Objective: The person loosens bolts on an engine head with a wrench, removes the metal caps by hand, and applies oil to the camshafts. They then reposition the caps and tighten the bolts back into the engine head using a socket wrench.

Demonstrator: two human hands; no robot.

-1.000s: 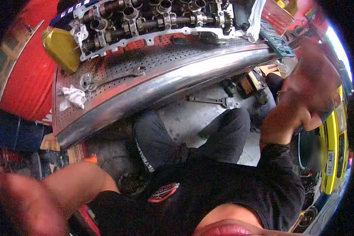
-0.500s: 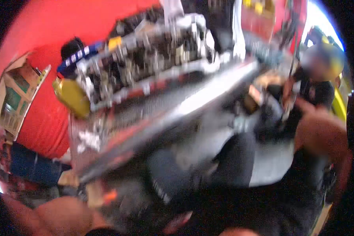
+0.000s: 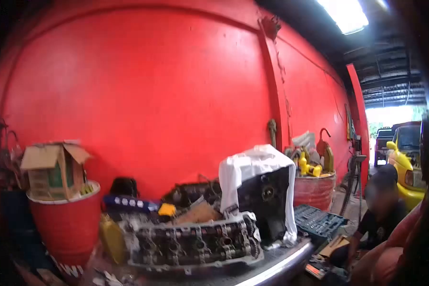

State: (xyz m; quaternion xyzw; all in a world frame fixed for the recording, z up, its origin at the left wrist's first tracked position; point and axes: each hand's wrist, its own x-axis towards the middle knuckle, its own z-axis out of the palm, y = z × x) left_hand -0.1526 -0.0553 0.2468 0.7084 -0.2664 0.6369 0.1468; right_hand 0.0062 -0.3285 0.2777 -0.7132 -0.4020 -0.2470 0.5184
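Neither of my hands shows in the head view. Bare skin at the lower right edge looks like part of my right arm (image 3: 388, 260), with its hand out of sight. Closest in front lies a metal engine cylinder head (image 3: 190, 245) on a workbench (image 3: 276, 270). Behind it stands a dark engine block (image 3: 268, 200), partly draped with a white cloth (image 3: 252, 159). A yellow-brown bottle (image 3: 111, 238) is at the left end of the cylinder head, and a piece of cardboard (image 3: 195, 213) lies behind it.
A red drum (image 3: 66, 224) on the left carries a cardboard box (image 3: 52, 171). Another red drum (image 3: 314, 190) bears yellow items. An open tool case (image 3: 319, 224) is right of the bench. Another person (image 3: 379, 224) crouches at right, near a yellow vehicle (image 3: 407, 171).
My view has tilted up from the floor and bench to the red wall and ceiling light. The cylinder head now appears lower. My legs have left the picture.
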